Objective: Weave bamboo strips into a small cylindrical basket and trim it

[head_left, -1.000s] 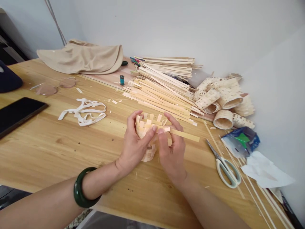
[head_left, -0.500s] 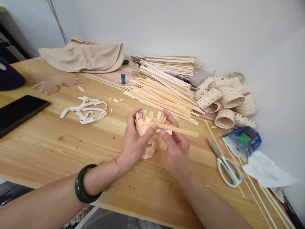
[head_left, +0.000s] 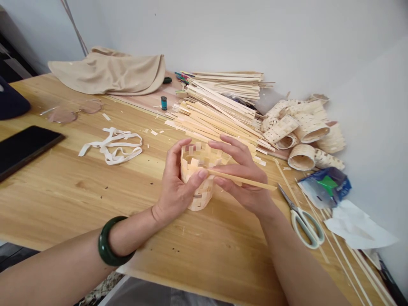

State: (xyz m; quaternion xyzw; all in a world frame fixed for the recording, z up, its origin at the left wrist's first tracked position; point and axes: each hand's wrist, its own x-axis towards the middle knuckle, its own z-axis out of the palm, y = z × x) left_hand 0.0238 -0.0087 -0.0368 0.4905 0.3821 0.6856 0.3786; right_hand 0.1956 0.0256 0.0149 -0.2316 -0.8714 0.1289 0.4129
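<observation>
A small woven basket (head_left: 201, 199) of pale wood strips stands on the table, its upright strip ends poking up around the rim. My left hand (head_left: 178, 182) wraps its left side, thumb pressed on the front near the rim. From under that thumb a yellowish wood strip (head_left: 251, 182) runs out to the right. Between thumb and fingers my right hand (head_left: 244, 176) pinches this strip close to the basket, with its upper fingers curved over the rim's right side. The basket's right side is partly hidden by that hand.
Bundles of wood strips (head_left: 219, 121) lie behind the basket, with woven tubes (head_left: 301, 157) at the right. Scissors (head_left: 306, 227), a blue packet (head_left: 328, 187) and white paper (head_left: 358, 225) are on the right. White ribbon (head_left: 119, 146), glasses (head_left: 68, 114) and a phone (head_left: 28, 148) lie left.
My right hand has shifted right and its fingers have spread over the rim. The yellowish strip has swung to point slightly lower, reaching further right. My left hand stays on the basket.
</observation>
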